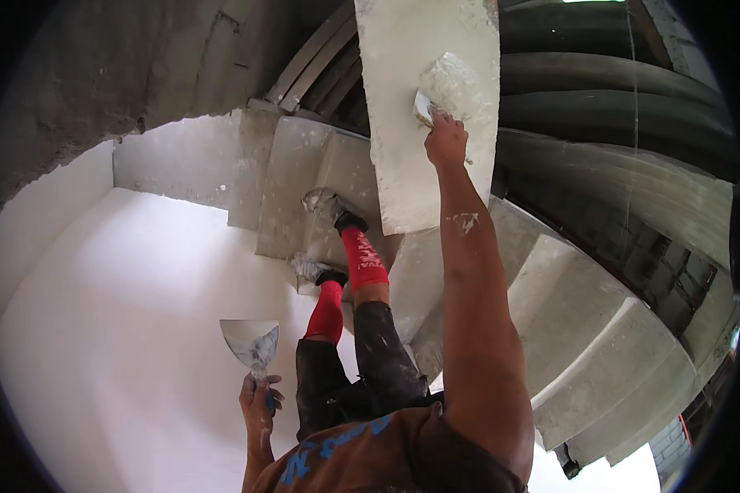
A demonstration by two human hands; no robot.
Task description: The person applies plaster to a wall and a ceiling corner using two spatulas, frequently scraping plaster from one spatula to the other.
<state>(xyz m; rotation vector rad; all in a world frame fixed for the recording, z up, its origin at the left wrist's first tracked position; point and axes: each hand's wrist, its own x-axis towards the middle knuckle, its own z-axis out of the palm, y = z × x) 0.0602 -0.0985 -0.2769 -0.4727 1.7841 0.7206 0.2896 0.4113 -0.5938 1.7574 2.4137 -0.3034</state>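
My left hand (259, 404) is closed round the handle of a wide putty knife (251, 341). Its flared metal blade points up and carries grey-white smears. My right arm reaches far forward over a long, pale board (411, 185) coated in white. In that right hand (446, 141) is a putty-covered scraper (423, 108), its blade at the left edge of a heap of wet white putty (452, 85) on the board. The fingers hide most of the scraper's handle. A white smear marks my right forearm.
Curved concrete stairs (588, 320) run beneath the board and down to the right. My dusty shoes (325, 205) stand on the steps. A smooth white wall (115, 329) lies at left, with rough concrete (123, 74) overhead and dark curved beams (608, 74) at far right.
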